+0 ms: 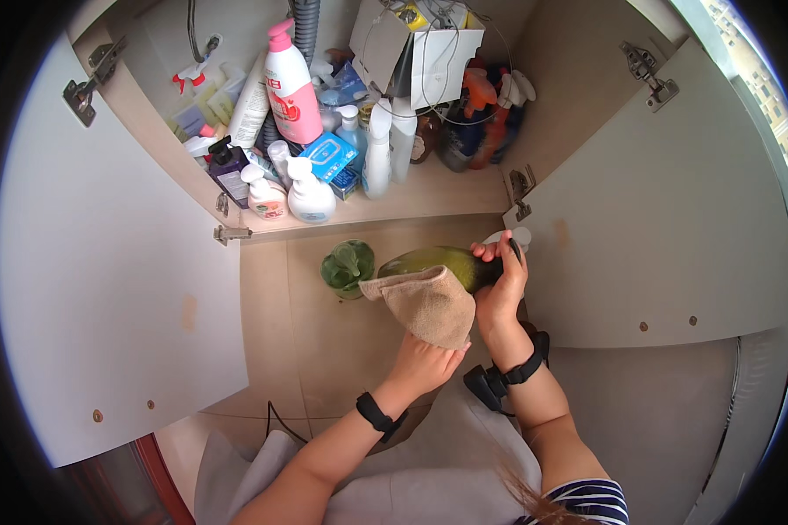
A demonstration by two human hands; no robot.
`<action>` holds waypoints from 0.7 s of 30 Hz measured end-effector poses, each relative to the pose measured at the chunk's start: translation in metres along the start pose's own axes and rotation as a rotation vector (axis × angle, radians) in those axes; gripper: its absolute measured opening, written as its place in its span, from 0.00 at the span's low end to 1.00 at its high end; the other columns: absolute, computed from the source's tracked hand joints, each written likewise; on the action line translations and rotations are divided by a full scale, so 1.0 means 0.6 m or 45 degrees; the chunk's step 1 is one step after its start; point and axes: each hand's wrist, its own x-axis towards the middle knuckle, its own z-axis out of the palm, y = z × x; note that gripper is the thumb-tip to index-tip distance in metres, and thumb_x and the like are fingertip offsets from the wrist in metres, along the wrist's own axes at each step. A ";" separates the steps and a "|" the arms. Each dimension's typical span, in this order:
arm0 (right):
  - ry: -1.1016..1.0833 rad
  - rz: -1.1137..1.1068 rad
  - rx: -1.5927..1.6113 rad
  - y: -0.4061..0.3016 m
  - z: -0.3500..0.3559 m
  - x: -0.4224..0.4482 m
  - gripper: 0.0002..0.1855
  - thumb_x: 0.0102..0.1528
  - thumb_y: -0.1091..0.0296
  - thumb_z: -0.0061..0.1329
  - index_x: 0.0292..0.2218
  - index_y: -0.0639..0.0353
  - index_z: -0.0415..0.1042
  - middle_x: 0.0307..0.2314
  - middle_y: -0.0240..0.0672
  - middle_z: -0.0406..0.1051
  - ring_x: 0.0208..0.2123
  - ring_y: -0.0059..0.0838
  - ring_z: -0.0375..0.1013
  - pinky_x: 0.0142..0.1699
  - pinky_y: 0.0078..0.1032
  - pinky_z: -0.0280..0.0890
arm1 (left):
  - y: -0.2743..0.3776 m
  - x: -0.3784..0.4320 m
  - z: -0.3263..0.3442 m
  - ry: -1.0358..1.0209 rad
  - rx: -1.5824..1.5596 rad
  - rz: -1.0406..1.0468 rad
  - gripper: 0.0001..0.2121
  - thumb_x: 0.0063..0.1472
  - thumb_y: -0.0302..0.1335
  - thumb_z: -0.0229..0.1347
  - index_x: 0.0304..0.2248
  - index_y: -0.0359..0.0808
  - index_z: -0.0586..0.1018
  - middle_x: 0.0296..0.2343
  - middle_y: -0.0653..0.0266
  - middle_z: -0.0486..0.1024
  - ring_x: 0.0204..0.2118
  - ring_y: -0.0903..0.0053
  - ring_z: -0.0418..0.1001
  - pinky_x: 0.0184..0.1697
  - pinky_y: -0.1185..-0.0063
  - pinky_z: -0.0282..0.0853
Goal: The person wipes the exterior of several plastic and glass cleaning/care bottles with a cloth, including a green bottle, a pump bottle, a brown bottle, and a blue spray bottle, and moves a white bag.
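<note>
My right hand (504, 279) grips a green bottle (443, 260) by its dark end, holding it on its side over the tiled floor. A tan cloth (433, 308) is in my left hand (427, 364), which holds it against the near side of the bottle; the fingertips are partly hidden under the cloth. Left of the bottle's rounded end stands a green, glass-like container (347, 269) on the floor. Just beyond my right hand lies a white object (517, 237), mostly hidden.
An open cabinet (427, 209) ahead holds pump bottles (311, 197), a pink and white bottle (293, 92), a blue wipes pack (329, 156), spray bottles (479, 118) and a white box with wires (443, 62). Its doors stand open at left (118, 275) and right (656, 216).
</note>
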 end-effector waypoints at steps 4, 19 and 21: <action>-0.183 0.015 -0.003 -0.028 0.027 -0.052 0.14 0.56 0.67 0.45 0.20 0.59 0.59 0.14 0.32 0.59 0.21 0.27 0.61 0.39 0.30 0.60 | 0.000 0.011 0.023 0.394 0.409 0.048 0.23 0.55 0.40 0.50 0.49 0.41 0.69 0.49 0.57 0.64 0.55 0.59 0.57 0.56 0.57 0.45; -0.801 -0.644 -0.382 -0.049 0.035 -0.070 0.12 0.50 0.79 0.47 0.18 0.61 0.61 0.11 0.32 0.63 0.17 0.24 0.64 0.29 0.28 0.62 | -0.010 0.120 -0.058 0.837 -0.221 0.047 0.18 0.60 0.39 0.39 0.35 0.34 0.73 0.33 0.55 0.71 0.34 0.57 0.68 0.39 0.65 0.59; -0.876 -0.661 -0.440 -0.062 0.030 -0.064 0.12 0.50 0.79 0.48 0.18 0.61 0.61 0.11 0.31 0.63 0.15 0.24 0.63 0.27 0.27 0.62 | -0.013 0.126 -0.067 0.850 -0.277 0.040 0.17 0.60 0.39 0.39 0.31 0.33 0.73 0.27 0.53 0.71 0.29 0.56 0.67 0.33 0.66 0.59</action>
